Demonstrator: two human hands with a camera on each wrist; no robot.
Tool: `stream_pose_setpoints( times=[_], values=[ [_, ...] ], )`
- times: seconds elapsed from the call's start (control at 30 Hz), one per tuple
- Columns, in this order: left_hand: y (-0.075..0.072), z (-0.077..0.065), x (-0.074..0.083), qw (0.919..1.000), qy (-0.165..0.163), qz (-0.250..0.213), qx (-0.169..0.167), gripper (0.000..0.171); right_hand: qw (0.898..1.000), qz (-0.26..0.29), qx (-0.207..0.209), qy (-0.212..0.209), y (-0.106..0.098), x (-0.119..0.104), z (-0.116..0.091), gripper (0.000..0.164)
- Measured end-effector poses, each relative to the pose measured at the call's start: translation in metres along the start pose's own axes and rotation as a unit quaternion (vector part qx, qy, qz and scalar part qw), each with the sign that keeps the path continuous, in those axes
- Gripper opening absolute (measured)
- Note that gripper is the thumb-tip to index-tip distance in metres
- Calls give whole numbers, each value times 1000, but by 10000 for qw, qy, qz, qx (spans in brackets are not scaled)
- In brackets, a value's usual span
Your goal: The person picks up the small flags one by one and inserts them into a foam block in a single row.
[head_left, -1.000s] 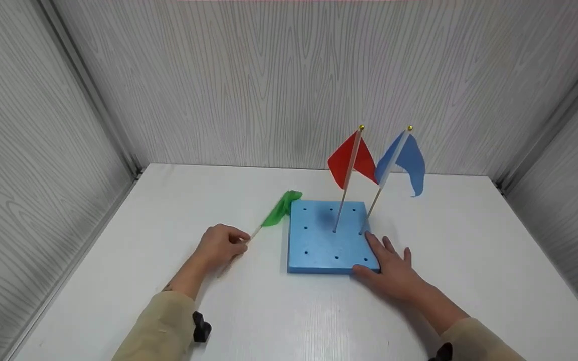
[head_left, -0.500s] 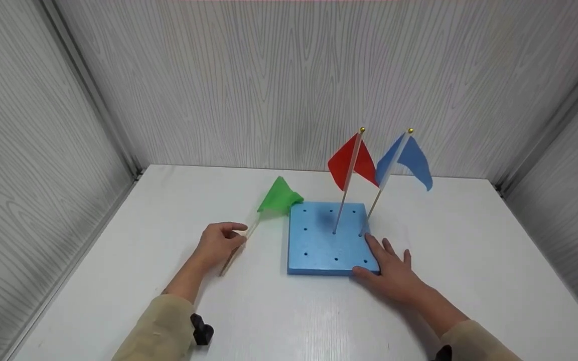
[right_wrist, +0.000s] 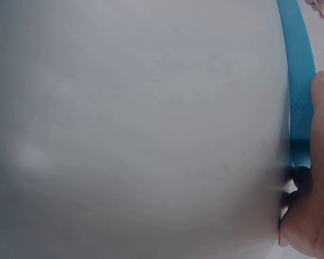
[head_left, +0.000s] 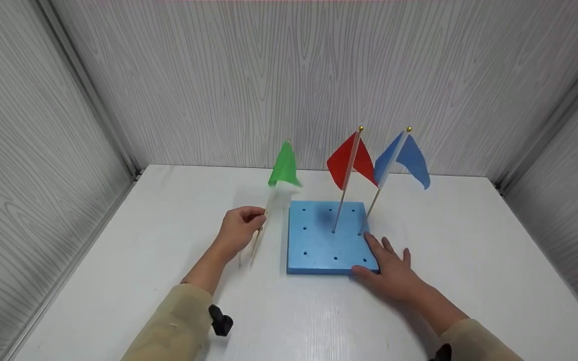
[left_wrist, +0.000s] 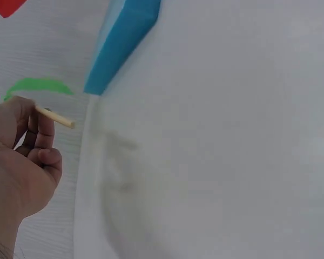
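In the head view my left hand (head_left: 241,228) pinches the wooden stick of a green flag (head_left: 285,165) between thumb and fingers. The flag stands nearly upright, left of a blue board with holes (head_left: 319,250). The stick's lower end (left_wrist: 59,117) pokes out below the fingers in the left wrist view. A red flag (head_left: 340,163) and a blue flag (head_left: 412,158) lean right, their sticks set in the board's holes. My right hand (head_left: 394,268) rests at the board's front right corner, thumb on the front edge and index finger along the right side, fingers straight and spread.
A white table (head_left: 279,321) lies under everything, with grey wood-grain panels (head_left: 219,85) behind and at both sides. Several holes of the board hold no stick. Black devices (head_left: 220,321) sit at both wrists.
My left hand has lifted the green flag, turning it from slanting low by the board to nearly upright, and moved slightly right and away. The right hand and the board have not moved.
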State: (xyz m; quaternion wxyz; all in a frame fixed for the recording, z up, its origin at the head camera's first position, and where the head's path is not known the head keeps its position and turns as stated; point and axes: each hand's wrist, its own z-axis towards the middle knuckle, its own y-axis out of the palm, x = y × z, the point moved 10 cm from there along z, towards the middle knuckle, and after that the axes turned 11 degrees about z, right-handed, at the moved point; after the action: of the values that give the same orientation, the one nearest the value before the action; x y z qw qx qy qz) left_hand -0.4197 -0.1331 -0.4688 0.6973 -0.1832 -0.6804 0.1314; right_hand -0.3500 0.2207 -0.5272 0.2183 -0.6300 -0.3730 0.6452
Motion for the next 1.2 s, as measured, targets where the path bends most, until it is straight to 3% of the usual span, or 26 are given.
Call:
stream_pose_setpoints(
  times=[0.23,0.57,0.93,1.2],
  values=[
    [17,8,36,9978,573,-328,107,15,9999,4,-60,104,4,1,0,107],
    [33,15,66,9950,998,-32,94,12,9999,23,-61,109,8,-3,2,107],
    [56,27,70,9958,900,-134,115,9,9999,53,-21,127,11,-2,3,107],
    [55,28,62,9970,744,1,196,10,9999,101,-59,101,12,-6,2,107]
  ],
)
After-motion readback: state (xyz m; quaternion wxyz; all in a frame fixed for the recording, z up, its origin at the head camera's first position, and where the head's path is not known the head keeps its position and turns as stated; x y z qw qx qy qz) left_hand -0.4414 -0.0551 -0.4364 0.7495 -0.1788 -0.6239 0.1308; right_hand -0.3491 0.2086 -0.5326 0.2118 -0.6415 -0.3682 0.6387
